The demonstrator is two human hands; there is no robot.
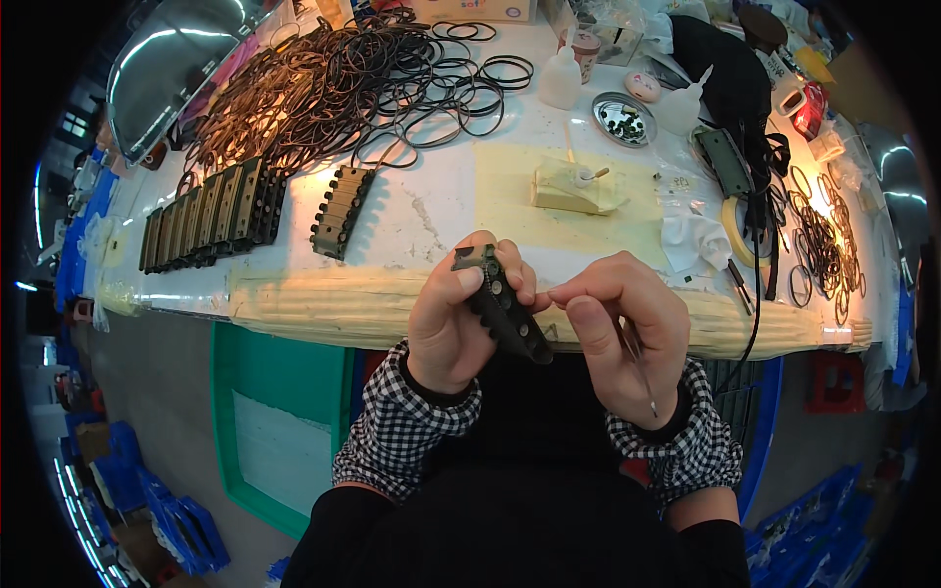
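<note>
My left hand [456, 309] is wrapped round a dark olive casing [507, 309] with a notched edge and round studs along its side. It is tilted above the table's front edge. Close beside it, my right hand [627, 333] is closed, with its thumb and fingertips near the casing's side. A thin metal pointed tool [637, 363] lies across the right palm, its tip toward the wrist. Whatever the right fingertips may pinch is too small to make out. A similar casing [341, 213] lies alone on the table, and a row of such casings [211, 216] stands further left.
A heap of black rubber rings [323, 88] covers the back left. A yellow block [573, 188], a metal dish [624, 120] with small dark pieces, and white squeeze bottles [561, 78] stand behind my hands. More rings [823, 235] lie right. A green bin [279, 431] is below.
</note>
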